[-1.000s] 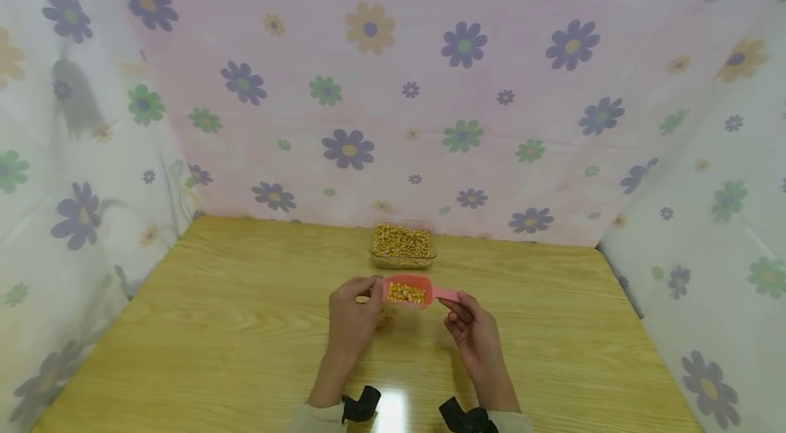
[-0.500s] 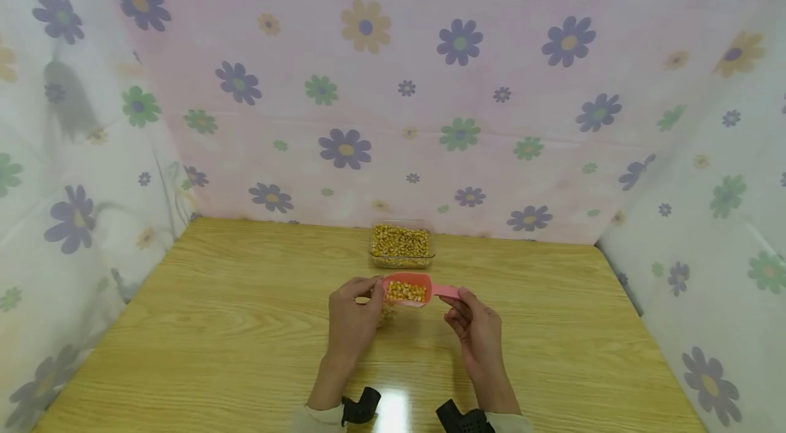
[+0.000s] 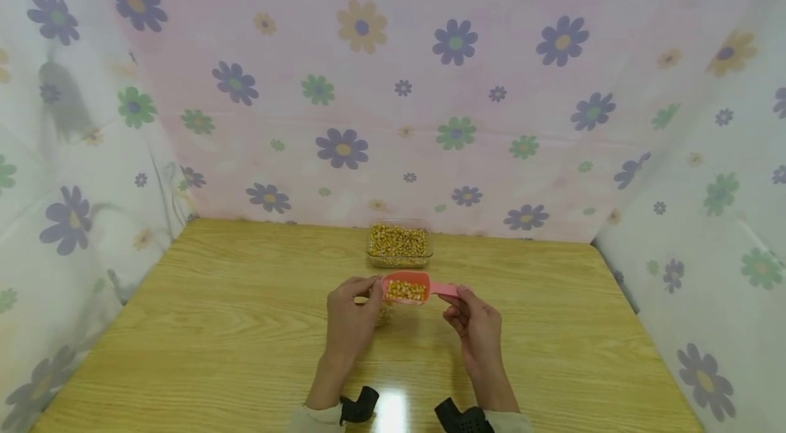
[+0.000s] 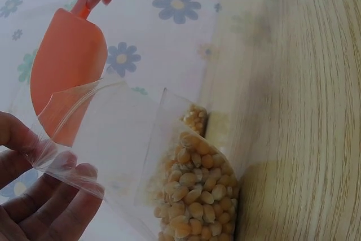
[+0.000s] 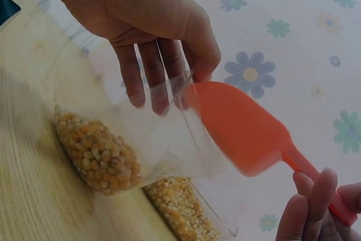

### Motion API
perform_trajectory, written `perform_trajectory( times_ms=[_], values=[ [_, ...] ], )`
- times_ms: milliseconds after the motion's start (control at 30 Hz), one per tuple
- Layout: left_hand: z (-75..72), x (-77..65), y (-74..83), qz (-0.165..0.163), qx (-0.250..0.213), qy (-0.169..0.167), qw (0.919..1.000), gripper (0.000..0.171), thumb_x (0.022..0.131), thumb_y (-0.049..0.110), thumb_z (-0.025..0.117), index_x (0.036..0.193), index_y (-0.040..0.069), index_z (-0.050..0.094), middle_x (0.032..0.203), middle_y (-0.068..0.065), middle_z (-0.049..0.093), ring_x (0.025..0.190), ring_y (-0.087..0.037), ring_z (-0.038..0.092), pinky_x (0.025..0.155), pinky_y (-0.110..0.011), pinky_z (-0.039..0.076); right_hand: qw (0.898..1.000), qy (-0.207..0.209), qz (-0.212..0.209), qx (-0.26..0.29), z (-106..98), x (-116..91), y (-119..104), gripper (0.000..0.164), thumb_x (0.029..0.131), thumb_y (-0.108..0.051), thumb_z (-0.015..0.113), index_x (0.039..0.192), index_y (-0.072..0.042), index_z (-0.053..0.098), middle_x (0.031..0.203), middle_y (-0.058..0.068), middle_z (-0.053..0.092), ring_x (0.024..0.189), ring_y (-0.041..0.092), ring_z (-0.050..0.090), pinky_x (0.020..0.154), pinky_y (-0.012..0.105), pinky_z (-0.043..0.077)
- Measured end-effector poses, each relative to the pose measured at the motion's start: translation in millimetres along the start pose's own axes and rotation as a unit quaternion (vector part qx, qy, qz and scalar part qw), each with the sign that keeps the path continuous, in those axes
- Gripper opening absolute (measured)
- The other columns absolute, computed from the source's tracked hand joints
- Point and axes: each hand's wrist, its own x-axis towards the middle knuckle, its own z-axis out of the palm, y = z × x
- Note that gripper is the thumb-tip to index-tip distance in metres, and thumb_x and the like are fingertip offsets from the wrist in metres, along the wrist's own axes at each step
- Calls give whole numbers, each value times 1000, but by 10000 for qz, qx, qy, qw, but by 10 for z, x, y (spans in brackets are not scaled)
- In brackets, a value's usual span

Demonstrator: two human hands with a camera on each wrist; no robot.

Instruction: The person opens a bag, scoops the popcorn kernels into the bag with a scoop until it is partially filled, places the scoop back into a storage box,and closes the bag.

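My right hand [image 3: 480, 334] pinches the handle of a coral-red plastic scoop [image 4: 67, 60], held level above the table with yellow corn kernels [image 3: 406, 290] in its bowl. My left hand [image 3: 350, 320] grips the rim of a clear plastic bag [image 5: 163, 145] between thumb and fingers. The scoop's front lip lies at the bag's mouth, right by the left fingertips. At the bottom of the bag sits a heap of corn kernels [image 4: 197, 198], and the bag stands on the table. In the head view the left hand and scoop hide most of the bag.
A clear glass container [image 3: 400, 262] full of corn kernels stands behind the scoop, near the back edge of the wooden table [image 3: 245, 324]. Flower-print cloth [image 3: 381, 112] rises behind the table and along both sides.
The head view has shifted slightly. Both hands keep their hold on the bag and scoop with hardly any movement.
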Motion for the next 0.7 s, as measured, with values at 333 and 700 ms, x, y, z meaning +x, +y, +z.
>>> perform_trajectory(
  times_ms=[333, 700],
  values=[
    [2, -8, -27, 128, -39, -20, 9999, 15, 96, 6, 67, 102, 3, 81, 86, -6, 74, 74, -18, 69, 58, -22, 57, 9995, 97, -170, -243, 23, -23, -18, 25, 104, -15, 59, 87, -10, 78, 75, -2, 77, 58, 7, 65, 66, 23, 59],
    [13, -4, -24, 71, -144, -72, 9998, 15, 97, 7, 67, 102, 2, 81, 88, -7, 75, 74, -17, 69, 58, -22, 57, 9979, 111, -411, -483, 50, -77, -68, 22, 103, -16, 62, 95, -3, 78, 77, -2, 78, 60, 7, 66, 68, 24, 60]
  ],
)
